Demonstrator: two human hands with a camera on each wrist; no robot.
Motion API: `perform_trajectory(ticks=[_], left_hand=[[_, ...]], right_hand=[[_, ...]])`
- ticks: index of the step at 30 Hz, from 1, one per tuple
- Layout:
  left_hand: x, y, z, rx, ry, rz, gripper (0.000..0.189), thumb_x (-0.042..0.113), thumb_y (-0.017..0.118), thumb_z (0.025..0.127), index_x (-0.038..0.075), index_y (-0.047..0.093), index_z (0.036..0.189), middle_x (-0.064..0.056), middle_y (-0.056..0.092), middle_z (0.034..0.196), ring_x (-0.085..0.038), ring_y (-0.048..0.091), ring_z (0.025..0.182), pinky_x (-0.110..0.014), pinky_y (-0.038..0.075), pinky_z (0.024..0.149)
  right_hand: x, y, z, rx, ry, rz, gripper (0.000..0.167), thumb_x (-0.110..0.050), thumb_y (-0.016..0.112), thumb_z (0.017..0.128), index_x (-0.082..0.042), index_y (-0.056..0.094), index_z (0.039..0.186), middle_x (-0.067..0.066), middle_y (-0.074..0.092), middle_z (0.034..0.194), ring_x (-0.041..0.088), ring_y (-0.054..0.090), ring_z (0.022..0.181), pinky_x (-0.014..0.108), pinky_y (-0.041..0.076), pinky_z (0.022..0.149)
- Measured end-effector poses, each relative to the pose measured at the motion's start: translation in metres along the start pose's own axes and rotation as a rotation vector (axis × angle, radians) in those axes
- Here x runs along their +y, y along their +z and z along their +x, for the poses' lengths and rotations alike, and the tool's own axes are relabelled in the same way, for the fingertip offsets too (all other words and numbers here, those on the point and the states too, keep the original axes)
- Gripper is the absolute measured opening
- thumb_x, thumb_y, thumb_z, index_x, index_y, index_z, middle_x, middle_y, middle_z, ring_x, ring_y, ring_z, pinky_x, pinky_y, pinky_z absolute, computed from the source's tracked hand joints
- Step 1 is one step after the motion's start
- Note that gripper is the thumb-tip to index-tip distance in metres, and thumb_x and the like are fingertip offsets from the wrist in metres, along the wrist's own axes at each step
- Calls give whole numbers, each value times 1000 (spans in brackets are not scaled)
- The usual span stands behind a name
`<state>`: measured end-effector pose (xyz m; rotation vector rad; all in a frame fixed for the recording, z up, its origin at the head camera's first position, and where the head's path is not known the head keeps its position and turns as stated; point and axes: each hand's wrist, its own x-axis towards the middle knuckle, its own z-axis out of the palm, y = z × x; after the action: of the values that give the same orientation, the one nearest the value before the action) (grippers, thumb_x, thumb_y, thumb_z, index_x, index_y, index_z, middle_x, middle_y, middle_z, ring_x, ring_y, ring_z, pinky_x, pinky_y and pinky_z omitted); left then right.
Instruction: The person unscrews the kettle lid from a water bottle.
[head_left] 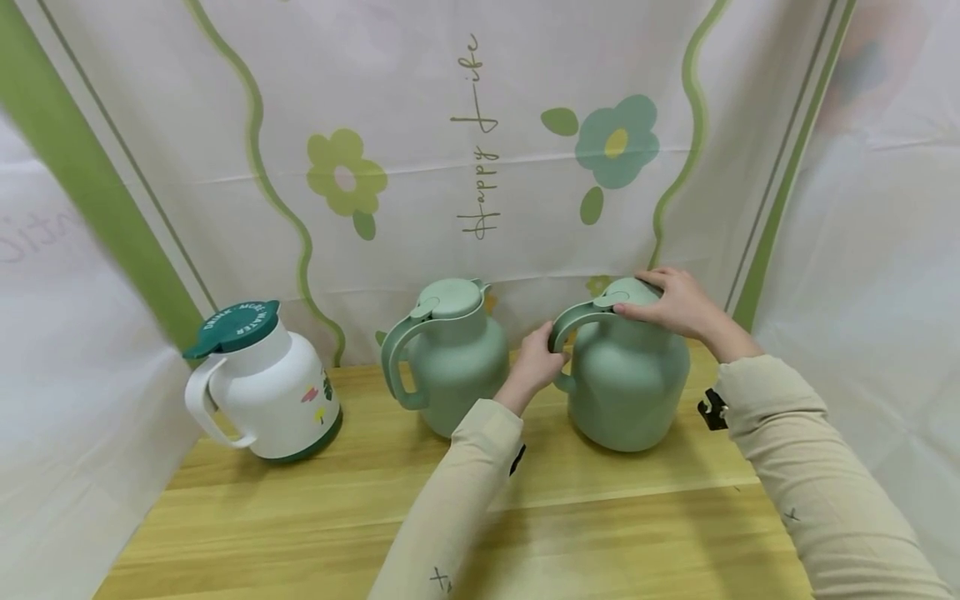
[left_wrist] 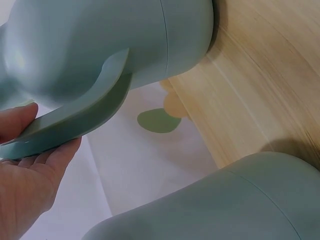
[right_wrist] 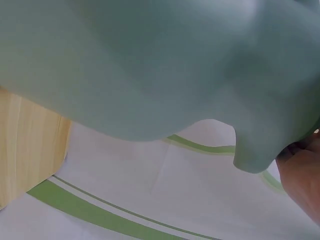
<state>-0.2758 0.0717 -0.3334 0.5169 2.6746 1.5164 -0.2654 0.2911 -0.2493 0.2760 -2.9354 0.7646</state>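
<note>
A sage-green vacuum jug (head_left: pixel 628 392) stands upright at the right of the wooden table. My left hand (head_left: pixel 534 360) grips its curved handle (left_wrist: pixel 95 107), thumb on one side and fingers on the other, as the left wrist view shows. Across the jug's top lies my right hand (head_left: pixel 681 307), holding the lid (head_left: pixel 632 290) with the thumb near the handle side and the fingers over the far edge. The right wrist view shows that hand (right_wrist: pixel 302 172) beside the spout (right_wrist: pixel 252 160); its fingertips are mostly hidden there.
A matching green jug (head_left: pixel 459 367) stands just left of my left hand. Farther left is a white jug (head_left: pixel 281 400) with a dark green lid. The wooden table (head_left: pixel 300 533) meets a printed cloth backdrop (head_left: pixel 420 100) behind, with white cloth at both sides.
</note>
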Motion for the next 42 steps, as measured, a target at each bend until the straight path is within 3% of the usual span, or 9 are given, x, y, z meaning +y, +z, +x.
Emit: perform_trajectory(ticks=[5, 14, 25, 33, 42], left_hand=[[0, 0, 0, 0, 4, 8, 14, 1, 61, 87, 6, 52, 96, -5, 53, 85, -19, 51, 80, -29, 46, 71], [2, -1, 1, -1, -3, 4, 18, 2, 61, 88, 2, 54, 105, -9, 59, 93, -20, 54, 85, -33, 50, 77], [-2, -2, 1, -5, 23, 39, 20, 5, 63, 87, 5, 56, 105, -11, 64, 97, -20, 61, 87, -30, 54, 73], [-7, -4, 1, -8, 38, 40, 25, 9, 65, 87, 9, 59, 111, -11, 68, 103, -23, 66, 97, -32, 56, 78], [-11, -7, 3, -35, 42, 26, 31, 12, 66, 87, 11, 60, 117, -11, 70, 111, -25, 66, 106, -35, 56, 83]], right_hand=[[1, -1, -1, -9, -10, -19, 87, -52, 64, 84, 4, 35, 145, 36, 28, 147, 52, 23, 136, 66, 26, 107], [0, -5, 0, -25, -23, -45, 83, -50, 63, 84, 1, 36, 145, 34, 29, 147, 52, 25, 135, 67, 27, 106], [0, -5, -1, -54, -17, -36, 87, -50, 61, 86, 4, 30, 146, 35, 26, 147, 53, 27, 134, 67, 27, 106], [-21, 4, -2, -41, 87, -105, 103, -64, 54, 84, 11, 22, 146, 40, 23, 146, 57, 23, 132, 69, 29, 103], [-41, 18, -2, 27, 209, -151, 113, -76, 48, 78, 10, 22, 146, 39, 24, 146, 57, 20, 134, 76, 18, 102]])
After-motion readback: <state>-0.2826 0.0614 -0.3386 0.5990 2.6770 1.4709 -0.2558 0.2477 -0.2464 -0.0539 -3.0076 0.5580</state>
